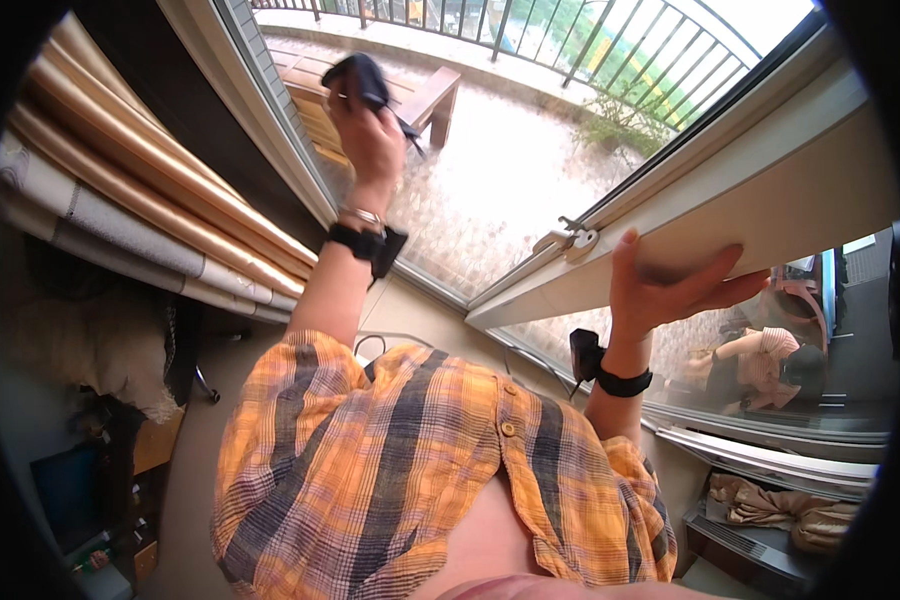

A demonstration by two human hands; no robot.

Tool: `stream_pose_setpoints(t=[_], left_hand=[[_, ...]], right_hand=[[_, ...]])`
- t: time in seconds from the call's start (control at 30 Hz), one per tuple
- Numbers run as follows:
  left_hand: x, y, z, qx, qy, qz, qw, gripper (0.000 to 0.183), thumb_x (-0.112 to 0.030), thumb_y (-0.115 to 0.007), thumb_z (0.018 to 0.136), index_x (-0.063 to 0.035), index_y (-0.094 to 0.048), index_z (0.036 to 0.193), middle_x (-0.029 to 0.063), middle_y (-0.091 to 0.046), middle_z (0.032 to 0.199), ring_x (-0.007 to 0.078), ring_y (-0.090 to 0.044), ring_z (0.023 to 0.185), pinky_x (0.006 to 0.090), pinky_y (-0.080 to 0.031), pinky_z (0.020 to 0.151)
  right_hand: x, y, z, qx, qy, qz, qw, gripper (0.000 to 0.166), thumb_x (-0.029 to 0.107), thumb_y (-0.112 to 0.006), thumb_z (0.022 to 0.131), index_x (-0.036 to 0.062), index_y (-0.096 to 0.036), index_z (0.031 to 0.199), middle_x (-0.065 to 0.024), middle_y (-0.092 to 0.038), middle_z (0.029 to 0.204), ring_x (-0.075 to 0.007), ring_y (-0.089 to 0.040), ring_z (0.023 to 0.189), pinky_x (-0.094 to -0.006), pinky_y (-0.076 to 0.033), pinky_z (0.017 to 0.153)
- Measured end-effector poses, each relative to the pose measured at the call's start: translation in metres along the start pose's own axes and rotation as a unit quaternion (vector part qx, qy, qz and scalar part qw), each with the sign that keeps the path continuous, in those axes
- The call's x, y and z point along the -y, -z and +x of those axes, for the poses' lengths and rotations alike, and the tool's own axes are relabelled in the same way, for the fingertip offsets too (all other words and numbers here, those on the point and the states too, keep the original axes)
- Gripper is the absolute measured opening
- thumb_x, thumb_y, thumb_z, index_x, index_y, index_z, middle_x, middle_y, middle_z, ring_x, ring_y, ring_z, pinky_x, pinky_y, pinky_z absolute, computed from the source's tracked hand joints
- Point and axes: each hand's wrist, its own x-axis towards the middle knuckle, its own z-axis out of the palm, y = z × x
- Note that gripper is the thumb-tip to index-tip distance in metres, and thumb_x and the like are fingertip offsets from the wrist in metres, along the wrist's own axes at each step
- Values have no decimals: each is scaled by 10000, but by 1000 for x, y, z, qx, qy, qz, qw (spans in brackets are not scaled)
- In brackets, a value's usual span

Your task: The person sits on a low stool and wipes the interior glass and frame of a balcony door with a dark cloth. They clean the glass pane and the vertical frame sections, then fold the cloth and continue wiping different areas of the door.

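My left hand (pixel 367 142) is raised at the upper left, gripping a small black object (pixel 356 79) with a dark cord or strap hanging from it. Motion blur hides what exactly it is. Behind it lies the balcony, seen through the doorway. My right hand (pixel 664 289) is spread against the cream frame (pixel 772 210) of a glass door, thumb up and fingers apart. Close to that thumb, a metal latch handle (pixel 570 238) sticks out from the frame's edge. Both wrists wear black straps with a small dark module.
A wooden bench (pixel 439 101) and a potted-looking green plant (pixel 622 131) stand outside before a metal railing (pixel 510 30). Gold curtains (pixel 172 161) hang at left. A cable (pixel 390 337) crosses the sill. A person (pixel 772 367) shows in the glass, possibly reflected. Brown fabric (pixel 780 506) lies lower right.
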Motion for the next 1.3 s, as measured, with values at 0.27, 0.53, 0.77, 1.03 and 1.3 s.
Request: stream_pose_setpoints(t=[0.27,0.53,0.77,1.03,1.3], left_hand=[[-109,3,-79,136,-167,-112,970,583,-3,-588,756,-143,-582,1322,146,-478,1283,352,-524,1125,457,-452,972],[-21,-1,-72,108,-96,-8,989,605,43,-573,781,-7,-464,1374,235,-460,1274,401,-483,1134,493,-434,977],[-51,-15,-65,13,-37,-33,999,612,17,-571,820,55,-377,1400,302,-396,1326,493,-482,1160,513,-447,988],[-58,-4,-94,145,-86,-85,982,615,-20,-606,779,-152,-540,1376,146,-489,1271,353,-542,1068,440,-490,903],[-17,-7,-34,4,74,-100,992,572,37,-611,822,58,-428,1364,259,-401,1364,442,-499,1214,462,-458,1020]], right_hand=[[-1,-1,-3,7,6,-31,999,1047,557,-769,702,89,-309,1517,-321,-41,1564,-515,-103,1438,-677,-250,1044],[-5,-2,-1,-1,19,-25,1000,1052,582,-740,725,73,-282,1523,-334,-48,1552,-524,-95,1434,-679,-256,1035],[-5,-3,-7,0,11,-21,1000,1052,583,-728,738,54,-266,1521,-343,-48,1550,-522,-94,1432,-673,-234,1048],[0,-2,-3,10,1,-14,1000,1046,568,-734,738,64,-264,1525,-336,-54,1556,-498,-60,1451,-662,-198,1073],[2,0,-3,10,11,-23,1000,1044,590,-718,752,81,-250,1534,-319,-20,1564,-501,-91,1444,-655,-234,1064]])
